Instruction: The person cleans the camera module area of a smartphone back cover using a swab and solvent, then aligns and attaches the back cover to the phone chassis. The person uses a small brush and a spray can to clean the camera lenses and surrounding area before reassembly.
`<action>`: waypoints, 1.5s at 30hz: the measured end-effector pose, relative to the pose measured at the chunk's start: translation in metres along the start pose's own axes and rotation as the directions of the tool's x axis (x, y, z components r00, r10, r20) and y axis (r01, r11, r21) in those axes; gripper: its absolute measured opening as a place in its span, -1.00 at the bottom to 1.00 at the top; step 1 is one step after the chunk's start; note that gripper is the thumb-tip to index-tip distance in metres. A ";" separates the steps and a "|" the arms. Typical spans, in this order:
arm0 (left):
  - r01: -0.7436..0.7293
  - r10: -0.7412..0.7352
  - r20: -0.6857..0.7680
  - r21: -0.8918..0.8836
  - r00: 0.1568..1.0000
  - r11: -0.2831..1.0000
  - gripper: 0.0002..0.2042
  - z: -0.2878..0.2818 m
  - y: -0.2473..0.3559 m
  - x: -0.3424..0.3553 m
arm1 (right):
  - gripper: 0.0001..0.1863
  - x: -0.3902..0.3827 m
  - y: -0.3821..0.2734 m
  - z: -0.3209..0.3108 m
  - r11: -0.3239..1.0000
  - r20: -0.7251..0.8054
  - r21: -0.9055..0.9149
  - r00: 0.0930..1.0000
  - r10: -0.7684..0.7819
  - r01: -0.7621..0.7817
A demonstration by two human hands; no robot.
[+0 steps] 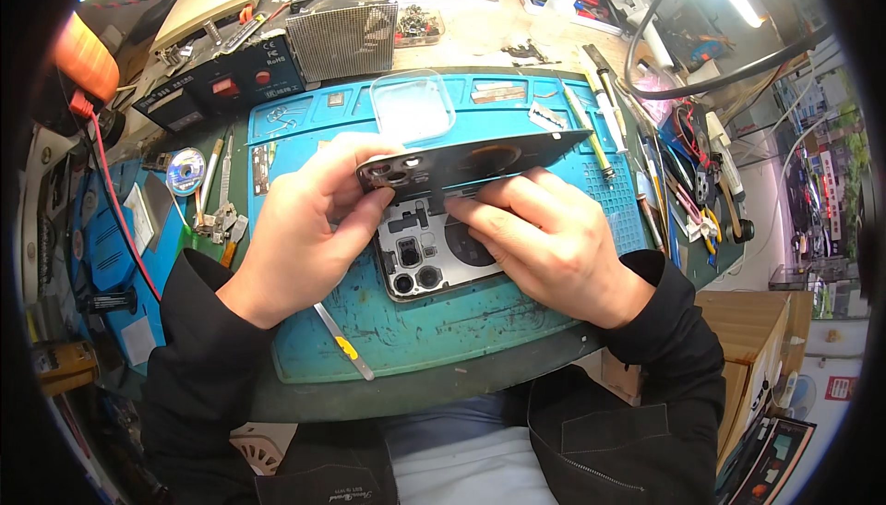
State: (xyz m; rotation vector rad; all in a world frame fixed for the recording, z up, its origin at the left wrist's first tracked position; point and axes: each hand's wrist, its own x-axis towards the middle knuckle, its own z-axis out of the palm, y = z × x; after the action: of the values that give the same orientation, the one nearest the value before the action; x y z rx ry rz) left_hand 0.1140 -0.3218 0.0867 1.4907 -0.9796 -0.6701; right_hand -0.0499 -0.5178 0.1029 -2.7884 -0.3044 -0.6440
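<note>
A smartphone body lies on the blue-green work mat, its inside showing with camera lenses at the left end and a dark round coil in the middle. Above it, tilted up like a lid, is the phone's dark back cover. My left hand pinches the cover's camera-hole end between thumb and fingers. Between cover and body reach the fingers of my right hand, drawn together by a dark flex cable; what their tips grip is hidden. A slim metal tool with a yellow patch lies near my left wrist.
Behind the phone sits a clear plastic box on the work mat. A black device with red switches stands back left, with a solder spool nearer. Pens and hand tools crowd the right side, beside a cardboard box.
</note>
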 end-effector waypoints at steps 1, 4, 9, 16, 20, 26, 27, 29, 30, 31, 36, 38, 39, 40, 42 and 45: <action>-0.015 0.015 -0.002 0.034 1.000 0.999 -0.69 0.001 0.001 0.000 | -0.60 -0.001 0.000 0.000 1.000 -0.002 -0.018 1.000 -0.004 0.004; -0.060 0.060 0.009 0.129 0.998 0.990 -0.69 0.001 0.003 0.002 | -0.60 -0.002 0.000 0.002 0.998 -0.003 -0.054 1.000 -0.023 0.022; -0.119 0.113 0.039 0.207 0.993 0.971 -0.68 0.000 0.005 0.003 | -0.62 0.000 0.002 0.003 0.994 0.004 -0.085 0.998 -0.069 0.069; -0.115 0.108 0.043 0.197 0.993 0.974 -0.68 -0.002 0.002 0.001 | -0.66 -0.002 0.004 0.005 0.991 0.008 -0.110 0.997 -0.076 0.077; -0.129 0.120 0.059 0.193 0.991 0.973 -0.67 -0.004 0.000 0.001 | -0.65 -0.004 0.007 0.009 0.993 -0.006 -0.081 0.996 -0.092 0.092; -0.130 0.119 0.065 0.185 0.991 0.974 -0.67 -0.005 0.001 0.000 | -0.64 -0.003 0.007 0.008 0.991 0.012 -0.089 0.995 -0.099 0.099; -0.118 0.108 0.066 0.176 0.992 0.977 -0.67 -0.005 0.001 0.001 | -0.64 -0.003 0.007 0.009 0.991 0.007 -0.088 0.995 -0.100 0.101; -0.119 0.119 0.010 0.156 0.993 0.981 -0.69 -0.002 0.003 0.000 | -0.65 -0.001 0.006 0.009 0.990 0.000 -0.094 0.994 -0.106 0.106; -0.119 0.123 -0.017 0.147 0.992 0.982 -0.70 -0.001 0.004 0.000 | -0.65 -0.001 0.006 0.009 0.990 -0.004 -0.092 0.995 -0.105 0.104; -0.123 0.127 -0.016 0.147 0.992 0.981 -0.70 -0.001 0.004 0.000 | -0.65 -0.002 0.006 0.009 0.991 -0.007 -0.092 0.995 -0.103 0.102; -0.141 0.144 -0.003 0.167 0.990 0.976 -0.70 0.000 0.004 0.002 | -0.67 -0.003 0.005 0.008 0.992 -0.004 -0.095 0.996 -0.088 0.087; -0.148 0.151 -0.005 0.177 0.989 0.973 -0.69 -0.001 0.005 0.001 | -0.66 -0.002 0.005 0.008 0.991 -0.002 -0.091 0.995 -0.098 0.097; -0.151 0.155 -0.006 0.182 0.988 0.972 -0.69 -0.001 0.005 0.001 | -0.66 -0.001 0.005 0.008 0.991 -0.001 -0.092 0.995 -0.101 0.100; -0.140 0.139 0.018 0.192 0.990 0.971 -0.69 -0.002 0.005 0.001 | -0.66 -0.001 0.005 0.008 0.990 0.002 -0.097 0.995 -0.101 0.100; -0.117 0.105 0.065 0.214 0.992 0.970 -0.68 -0.005 0.006 0.000 | -0.65 -0.002 0.005 0.008 0.989 0.003 -0.103 0.995 -0.102 0.102; -0.118 0.105 0.071 0.210 0.992 0.971 -0.68 -0.006 0.005 -0.001 | -0.65 -0.001 0.005 0.009 0.989 0.001 -0.104 0.994 -0.108 0.107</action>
State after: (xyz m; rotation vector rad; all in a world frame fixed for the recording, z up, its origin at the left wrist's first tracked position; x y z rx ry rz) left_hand 0.1174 -0.3183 0.0922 1.5963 -1.2028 -0.5437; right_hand -0.0463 -0.5200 0.0935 -2.8853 -0.4348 -0.7104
